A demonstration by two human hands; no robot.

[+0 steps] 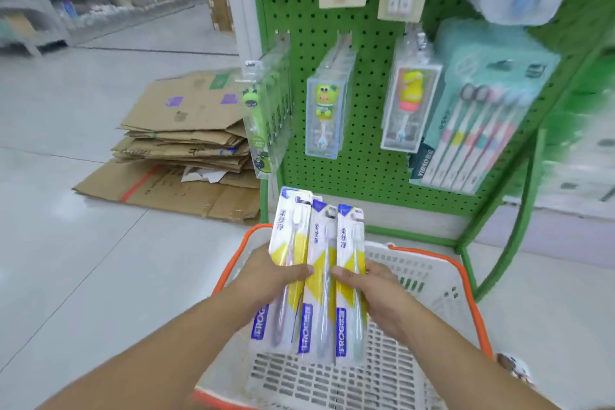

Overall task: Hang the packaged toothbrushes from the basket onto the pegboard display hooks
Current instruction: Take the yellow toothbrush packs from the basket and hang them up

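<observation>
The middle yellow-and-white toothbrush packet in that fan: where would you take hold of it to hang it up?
Probably the upper part of the middle yellow-and-white toothbrush packet, pinched front and back from its free top end. That flat card stands clear above the left hand and right hand, which grip the three packets' middles over the white plastic basket. The top must meet a hook on the green pegboard.

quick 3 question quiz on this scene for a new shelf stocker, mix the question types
1. True or false: each hand grips toothbrush packs.
2. How many packs are fanned out above the basket?
3. The pegboard is: A) green B) red C) blue

Key:
1. True: left hand and right hand both grip the packs.
2. Three.
3. A
</observation>
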